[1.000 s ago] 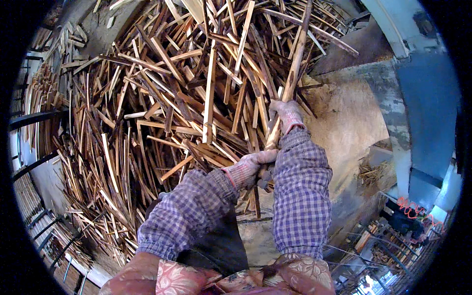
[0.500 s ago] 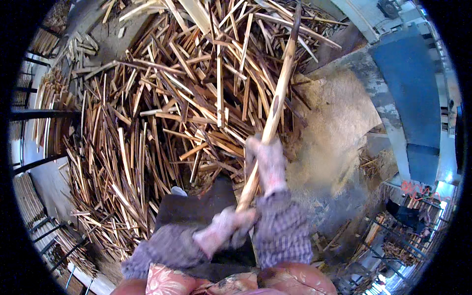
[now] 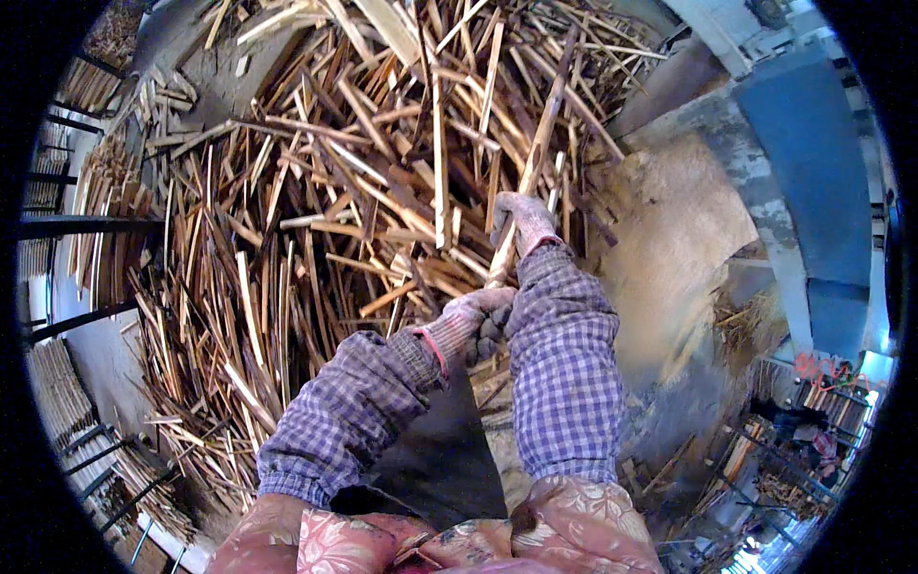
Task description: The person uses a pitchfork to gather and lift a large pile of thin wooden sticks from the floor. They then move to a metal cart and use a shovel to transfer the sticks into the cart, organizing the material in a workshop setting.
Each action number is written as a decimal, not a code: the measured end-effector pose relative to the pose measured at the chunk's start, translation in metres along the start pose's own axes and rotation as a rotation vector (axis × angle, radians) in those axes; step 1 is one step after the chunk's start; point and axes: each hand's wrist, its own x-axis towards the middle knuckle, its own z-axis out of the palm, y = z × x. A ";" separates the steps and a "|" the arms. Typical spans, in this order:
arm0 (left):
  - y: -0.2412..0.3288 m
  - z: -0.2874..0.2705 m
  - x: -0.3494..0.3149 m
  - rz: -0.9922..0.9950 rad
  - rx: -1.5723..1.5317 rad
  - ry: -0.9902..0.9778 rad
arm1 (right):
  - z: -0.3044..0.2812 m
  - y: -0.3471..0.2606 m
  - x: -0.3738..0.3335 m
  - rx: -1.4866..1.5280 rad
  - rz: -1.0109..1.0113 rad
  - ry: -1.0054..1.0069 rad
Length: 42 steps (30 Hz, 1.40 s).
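Observation:
Both my hands, in pale knitted gloves, grip a long wooden pole with its bark stripped. My right hand is wrapped round it higher up. Near the lower end, closer to my body, my left hand is closed on it. The pole slants up and slightly right into a large heap of loose wood strips. Its far tip is lost among the strips, so I cannot tell exactly where it ends. Checked sleeves cover both forearms.
A dark flat surface lies below my arms. On the right are a tan, dusty floor patch and a blue panel behind a pale ledge. Stacked strips stand among dark bars at the left. Racks with more wood fill the lower right.
Both hands have moved forward and up, away from my body, pushing the pole farther into the heap. My arms are now more stretched out.

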 end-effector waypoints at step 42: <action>-0.179 -0.171 -0.508 -0.270 1.336 1.006 | 0.160 0.129 -0.132 0.166 -0.068 0.038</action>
